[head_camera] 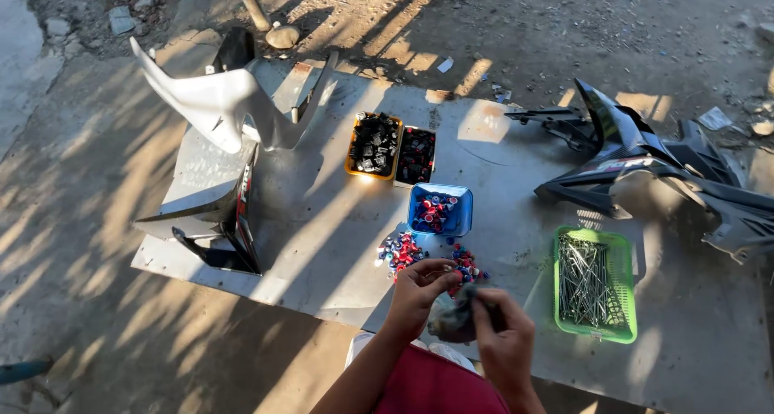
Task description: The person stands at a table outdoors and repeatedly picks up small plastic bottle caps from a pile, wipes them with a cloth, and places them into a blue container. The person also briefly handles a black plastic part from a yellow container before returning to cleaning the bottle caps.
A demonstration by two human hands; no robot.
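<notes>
Small dark thing (pixel 453 317) pinched between left hand (pixel 418 289) and right hand (pixel 501 333): mostly covered by fingers, kind unclear. Person cut off by near edge; only forearms and red cloth (pixel 435 386) show. Small red-blue pieces (pixel 401 251) in near pile too tiny to identify; same for contents of orange tray (pixel 374 144). Dark fairing (pixel 645 168) at right runs past right edge. Blue object (pixel 20 371) near left corner cut off, unidentifiable. Pole (pixel 250 3) at far edge cropped.

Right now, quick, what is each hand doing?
Left hand: fingers pinched shut on a small piece, too small to identify.
Right hand: closed around a dark crumpled bundle, perhaps a cloth.
</notes>
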